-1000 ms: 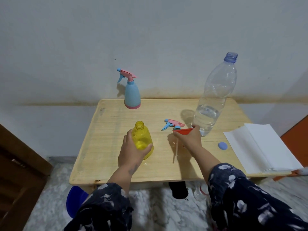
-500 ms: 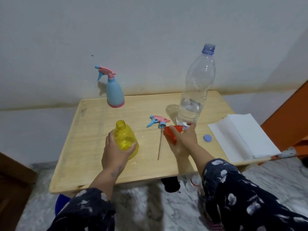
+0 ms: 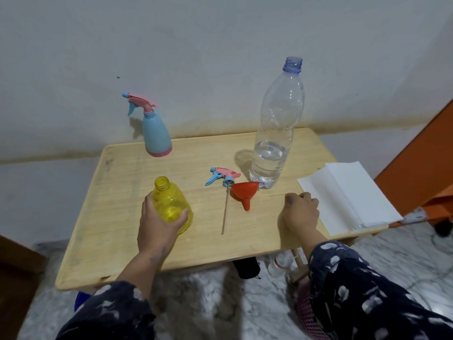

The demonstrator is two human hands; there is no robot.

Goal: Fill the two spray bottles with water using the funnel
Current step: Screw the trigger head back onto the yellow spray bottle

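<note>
An uncapped yellow spray bottle (image 3: 169, 200) stands on the wooden table (image 3: 117, 244), and my left hand (image 3: 154, 229) grips it from the near side. Its pink-and-blue spray head (image 3: 223, 176) lies beside it, dip tube pointing toward me. The red funnel (image 3: 245, 191) lies on its side next to that head. Behind the funnel stands a tall clear water bottle (image 3: 277, 133), open and about a third full. A capped blue spray bottle (image 3: 155, 133) stands at the table's back left. My right hand (image 3: 300, 214) is curled on the table right of the funnel, hiding the small blue cap.
White folded paper (image 3: 348, 195) lies on the table's right edge. An orange object (image 3: 429, 155) stands to the right of the table. A black item (image 3: 246, 267) and a pink basket (image 3: 306, 312) sit on the marble floor below. The wall is close behind the table.
My right hand let go of the red funnel, which now lies on the table, and moved right onto the spot where the blue cap lay. My left hand stayed on the yellow bottle.
</note>
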